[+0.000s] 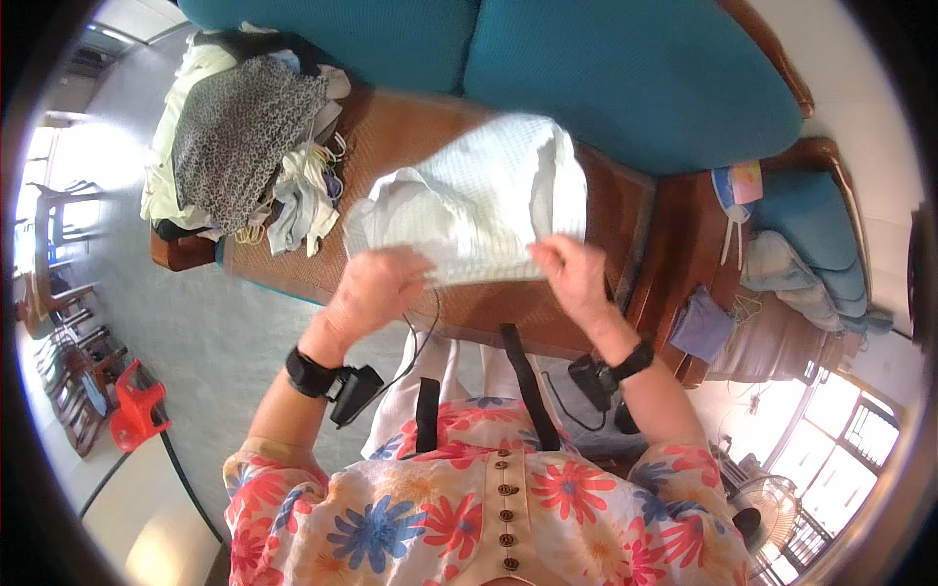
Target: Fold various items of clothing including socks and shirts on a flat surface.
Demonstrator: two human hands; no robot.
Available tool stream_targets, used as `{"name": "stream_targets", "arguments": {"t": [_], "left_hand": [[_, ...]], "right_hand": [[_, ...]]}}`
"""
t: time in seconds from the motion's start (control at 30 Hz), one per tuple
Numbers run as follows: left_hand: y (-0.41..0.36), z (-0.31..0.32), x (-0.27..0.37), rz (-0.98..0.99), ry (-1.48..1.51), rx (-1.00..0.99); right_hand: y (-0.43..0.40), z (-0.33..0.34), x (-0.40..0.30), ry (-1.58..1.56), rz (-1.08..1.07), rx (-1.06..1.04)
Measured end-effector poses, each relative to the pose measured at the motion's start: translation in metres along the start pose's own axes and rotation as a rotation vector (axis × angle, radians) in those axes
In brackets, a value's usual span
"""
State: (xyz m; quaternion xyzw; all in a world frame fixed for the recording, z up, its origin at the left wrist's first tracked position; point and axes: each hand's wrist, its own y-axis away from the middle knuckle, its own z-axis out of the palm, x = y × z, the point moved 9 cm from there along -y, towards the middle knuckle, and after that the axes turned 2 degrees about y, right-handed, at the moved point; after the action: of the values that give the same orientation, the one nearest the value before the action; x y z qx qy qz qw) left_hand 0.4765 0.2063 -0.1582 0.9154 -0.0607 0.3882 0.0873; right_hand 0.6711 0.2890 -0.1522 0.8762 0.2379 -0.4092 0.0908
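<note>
A white garment with a faint woven pattern (484,176) is spread over the brown woven seat (410,124) of a wooden sofa, its near edge lifted and slightly blurred. At the left end of that edge, my left hand (385,282) pinches the cloth between bent fingers. The right end is gripped by my right hand (571,275), thumb and fingertips together on the fabric. Folds stand up along both sides of the garment. Each wrist wears a black strap with a small black device (357,395) attached.
A heap of clothes, topped by a leopard-print cloth (242,139), lies at the seat's left end. Blue cushions (623,80) line the sofa back. On the right wooden surface lie a folded purple cloth (701,322) and a hand fan (733,190). A red plastic stool (139,406) stands on the floor.
</note>
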Motion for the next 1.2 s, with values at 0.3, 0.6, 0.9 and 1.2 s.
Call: {"name": "stream_targets", "arguments": {"t": [0.3,0.6,0.9,1.2], "left_hand": [[0.115,0.206,-0.165,-0.345,-0.09,-0.263],[0.059,0.114,-0.286,-0.708,-0.2,0.233],[0.054,0.095,-0.315,-0.904,-0.263,0.35],[0.077,0.093,-0.322,-0.753,-0.167,0.364]], "right_hand": [[0.106,0.14,0.143,0.082,0.288,-0.552],[-0.042,0.179,0.191,0.269,0.206,-0.254],[-0.065,0.213,0.254,0.566,0.545,-0.411],[-0.042,0.208,0.226,0.301,0.368,-0.511]]}}
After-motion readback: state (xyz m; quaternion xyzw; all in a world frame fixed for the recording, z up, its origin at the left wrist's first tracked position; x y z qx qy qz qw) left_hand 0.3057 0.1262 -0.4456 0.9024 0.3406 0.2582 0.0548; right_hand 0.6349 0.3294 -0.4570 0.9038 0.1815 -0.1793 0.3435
